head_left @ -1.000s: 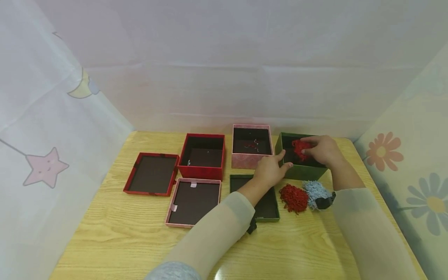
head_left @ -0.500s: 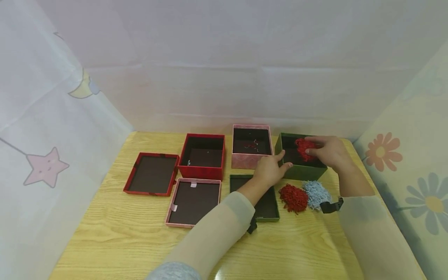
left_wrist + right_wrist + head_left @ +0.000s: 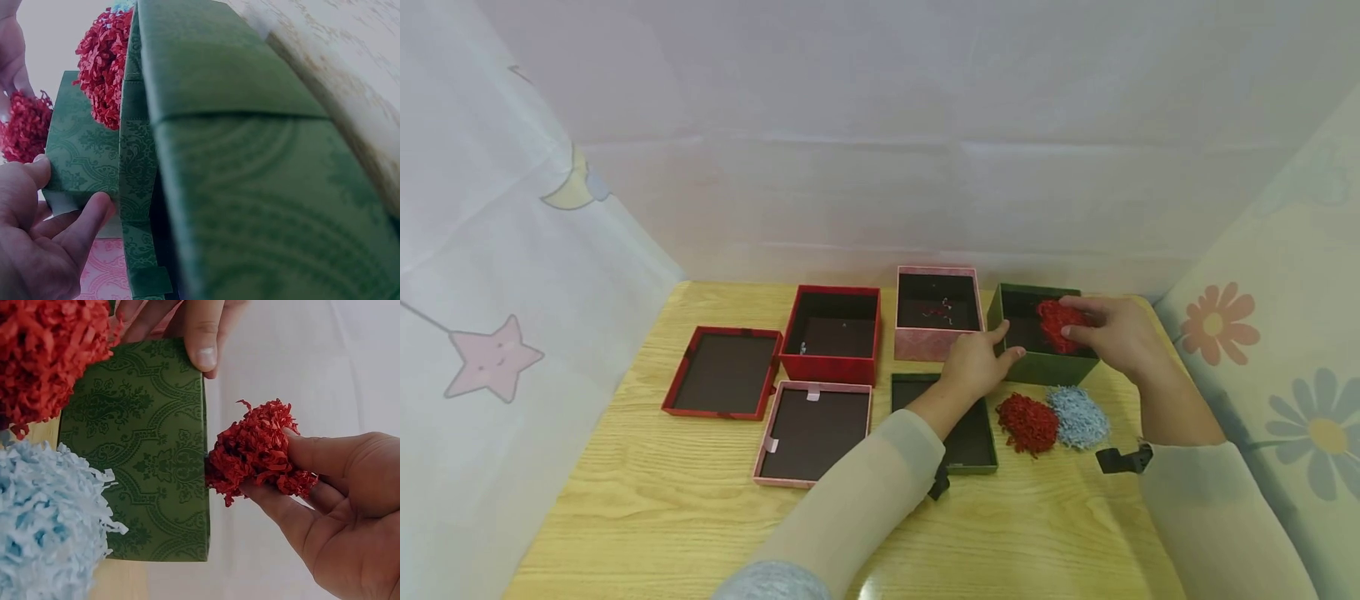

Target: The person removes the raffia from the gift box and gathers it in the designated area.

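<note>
In the head view my right hand (image 3: 1116, 337) pinches a clump of red shredded paper (image 3: 1060, 323) at the mouth of the open green box (image 3: 1051, 367). The right wrist view shows thumb and fingers on either side of this clump (image 3: 256, 453), partly past the box rim. My left hand (image 3: 973, 365) grips the box's near left corner, its thumb on the front face (image 3: 140, 447). On the table in front of the box lie a red paper pile (image 3: 1027, 423) and a light blue one (image 3: 1078, 417), side by side.
Left of the green box stand an open pink box (image 3: 936, 343) with a few paper scraps inside and an open red box (image 3: 829, 368). Lids lie nearer: red (image 3: 722, 375), pink (image 3: 816, 433) and green (image 3: 973, 442), the last partly under my left arm.
My right hand has moved a little to the right and nearer with the red shredded paper, within the green box's opening. The left hand has stayed at the box corner.
</note>
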